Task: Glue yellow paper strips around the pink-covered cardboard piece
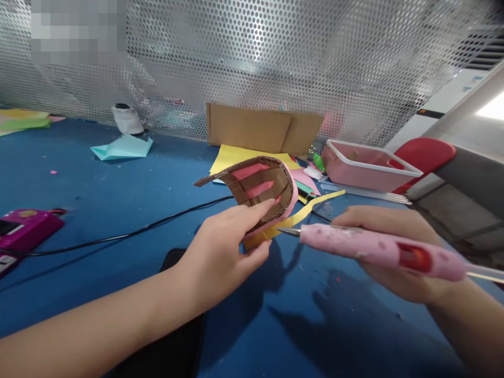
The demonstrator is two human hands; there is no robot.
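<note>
My left hand [226, 244] pinches the lower edge of a curved cardboard piece [271, 191], with the thumb below and the fingers on its inner face. Pink strips line the inside of the cardboard, and its outer side looks pink. A yellow paper strip [305, 211] runs along the lower edge and sticks out to the right. My right hand [394, 252] is closed around a pink hot glue gun [354, 249], whose metal nozzle points left, close to the yellow strip. A glue stick trails from its back end. The fingertips of my right hand are partly hidden behind it.
A pink basket [368, 184] stands at the back right, beside a cardboard sheet [263, 128] and yellow paper [244, 155]. At the left are a purple device [29, 231], a black cable [157, 223] and folded light-blue paper [123, 148]. A black phone-like object [169, 341] lies under my left forearm.
</note>
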